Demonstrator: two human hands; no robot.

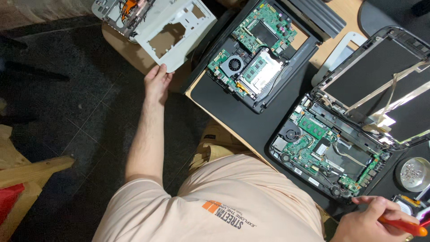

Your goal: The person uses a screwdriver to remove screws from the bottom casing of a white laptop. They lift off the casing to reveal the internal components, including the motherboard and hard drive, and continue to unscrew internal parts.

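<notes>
On the counter, two opened laptops: one at twelve o'clock, another at three. At eleven, the left hand grasps a white plastic frame. At five, the right hand is clenched around an orange-handled screwdriver.

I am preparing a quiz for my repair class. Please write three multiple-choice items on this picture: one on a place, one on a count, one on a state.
1. Where is the round metal dish?
A) right of the nearer laptop
B) on the floor
C) on a white frame

2. How many opened laptops show green boards?
A) one
B) two
C) four

3. What is the state of the right hand?
A) empty and flat
B) closed on an orange-handled screwdriver
C) resting on a fan

Answers:
1 A, the dish sits beside the nearer laptop's right end.
2 B, only the nearer laptop and the farther laptop lie open.
3 B, its fingers wrap the handle.
</notes>
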